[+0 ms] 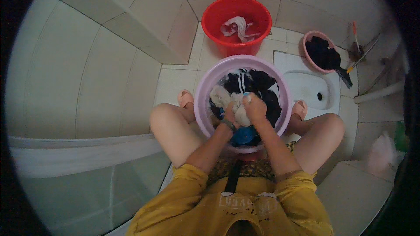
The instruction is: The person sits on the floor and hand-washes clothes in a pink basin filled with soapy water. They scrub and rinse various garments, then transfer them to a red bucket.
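Note:
A pale wet cloth [242,116] is bunched between my hands above a lilac plastic basin [201,118]. My left hand [230,115], with a dark band at its wrist, grips the cloth's left side. On the other side my right hand [256,107] is closed on the same cloth. A small white and light-blue patch shows at the right thumb; what it is I cannot tell. Around the hands lie dark garments [270,103], one with white stripes, and suds at the basin's far side. Blue fabric [244,136] lies nearest my body.
Beyond the basin stands a red bucket [236,48] with a whitish cloth [241,28] inside. A white squat toilet [305,88] is set in the floor at right. Behind it are a pink basin [306,54] of dark clothes and a brush [345,77]. Tiled walls [108,52] rise at left.

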`<control>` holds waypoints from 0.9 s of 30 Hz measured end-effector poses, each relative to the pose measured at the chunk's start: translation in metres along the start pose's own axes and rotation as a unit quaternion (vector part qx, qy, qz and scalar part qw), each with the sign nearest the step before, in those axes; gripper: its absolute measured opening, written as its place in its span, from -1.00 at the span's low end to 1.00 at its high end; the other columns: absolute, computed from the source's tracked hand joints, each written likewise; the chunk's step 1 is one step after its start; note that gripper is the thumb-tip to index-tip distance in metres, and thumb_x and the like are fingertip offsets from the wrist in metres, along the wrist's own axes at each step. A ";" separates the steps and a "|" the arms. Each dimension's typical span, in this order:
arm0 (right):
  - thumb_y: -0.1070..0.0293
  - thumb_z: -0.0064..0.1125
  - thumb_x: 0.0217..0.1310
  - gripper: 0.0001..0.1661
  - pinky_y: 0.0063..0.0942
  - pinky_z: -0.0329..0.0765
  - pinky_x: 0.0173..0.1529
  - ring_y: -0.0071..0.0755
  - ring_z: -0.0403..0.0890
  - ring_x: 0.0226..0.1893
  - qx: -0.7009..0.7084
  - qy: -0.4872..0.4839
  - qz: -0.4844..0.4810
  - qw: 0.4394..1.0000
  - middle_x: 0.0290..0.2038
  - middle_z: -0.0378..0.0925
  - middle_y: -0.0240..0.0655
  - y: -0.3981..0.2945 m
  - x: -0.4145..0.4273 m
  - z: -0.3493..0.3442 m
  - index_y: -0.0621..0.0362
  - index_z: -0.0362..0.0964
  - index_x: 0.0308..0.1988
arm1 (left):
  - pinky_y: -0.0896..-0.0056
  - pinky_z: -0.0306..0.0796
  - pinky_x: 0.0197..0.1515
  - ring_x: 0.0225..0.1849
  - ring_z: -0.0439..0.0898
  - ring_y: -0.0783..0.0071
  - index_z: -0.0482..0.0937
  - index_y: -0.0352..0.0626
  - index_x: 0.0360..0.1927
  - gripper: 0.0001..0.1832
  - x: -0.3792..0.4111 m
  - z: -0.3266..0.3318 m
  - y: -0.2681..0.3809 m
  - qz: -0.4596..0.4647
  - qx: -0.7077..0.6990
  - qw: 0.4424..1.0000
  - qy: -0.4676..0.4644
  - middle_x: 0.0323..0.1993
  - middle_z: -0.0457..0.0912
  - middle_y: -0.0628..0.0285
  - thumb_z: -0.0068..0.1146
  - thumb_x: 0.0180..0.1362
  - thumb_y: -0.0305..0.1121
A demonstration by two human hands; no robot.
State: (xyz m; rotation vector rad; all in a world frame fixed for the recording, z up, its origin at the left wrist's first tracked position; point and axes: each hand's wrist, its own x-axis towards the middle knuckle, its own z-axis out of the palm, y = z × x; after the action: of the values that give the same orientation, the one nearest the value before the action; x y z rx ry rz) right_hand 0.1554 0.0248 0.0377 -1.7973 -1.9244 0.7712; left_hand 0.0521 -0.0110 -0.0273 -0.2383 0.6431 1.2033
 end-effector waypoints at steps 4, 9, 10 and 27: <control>0.00 -0.04 0.11 -0.58 -0.11 0.49 -0.30 0.06 0.58 -0.40 0.021 -0.052 -0.018 0.998 -0.40 0.55 -0.05 -0.036 -0.011 -0.001 0.14 0.45 -0.29 | 0.18 0.39 0.02 -0.08 0.52 0.25 0.48 -0.10 -0.05 -0.55 -0.002 -0.020 0.016 0.014 -0.009 0.999 -0.034 -0.12 0.54 0.16 -0.18 0.21 0.01; -0.02 -0.04 0.12 -0.56 -0.10 0.47 -0.30 0.14 0.55 -0.38 0.063 0.006 -0.101 0.993 -0.40 0.53 -0.03 -0.040 -0.045 0.005 0.15 0.45 -0.33 | 0.21 0.40 -0.01 -0.12 0.53 0.29 0.49 -0.12 -0.08 -0.58 -0.007 -0.009 0.022 -0.045 -0.024 0.985 -0.165 -0.15 0.55 0.17 -0.17 0.21 -0.03; -0.01 -0.05 0.14 -0.57 -0.10 0.46 -0.30 0.16 0.53 -0.38 0.076 -0.007 -0.058 0.995 -0.42 0.53 -0.03 -0.036 -0.044 0.013 0.16 0.44 -0.34 | 0.27 0.42 -0.04 -0.15 0.55 0.32 0.49 -0.13 -0.08 -0.56 -0.002 -0.028 0.021 0.028 0.018 0.997 -0.076 -0.16 0.56 0.20 -0.13 0.20 0.00; 0.26 0.03 0.20 -0.76 -0.43 0.40 -0.04 -0.50 0.48 -0.19 0.521 -0.088 0.089 0.844 -0.20 0.48 -0.44 -0.003 0.049 -0.145 0.08 0.38 -0.14 | 0.31 0.33 0.03 -0.02 0.46 0.21 0.41 -0.26 -0.04 -0.64 0.005 -0.041 0.055 0.113 0.053 0.989 -0.081 -0.04 0.47 0.13 0.02 0.07 -0.38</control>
State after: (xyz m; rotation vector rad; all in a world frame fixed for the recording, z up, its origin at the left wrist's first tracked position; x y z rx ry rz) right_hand 0.2392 0.0919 0.1470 -1.1965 -0.9966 1.6695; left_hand -0.0110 -0.0079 -0.0545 0.0234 0.6019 1.3858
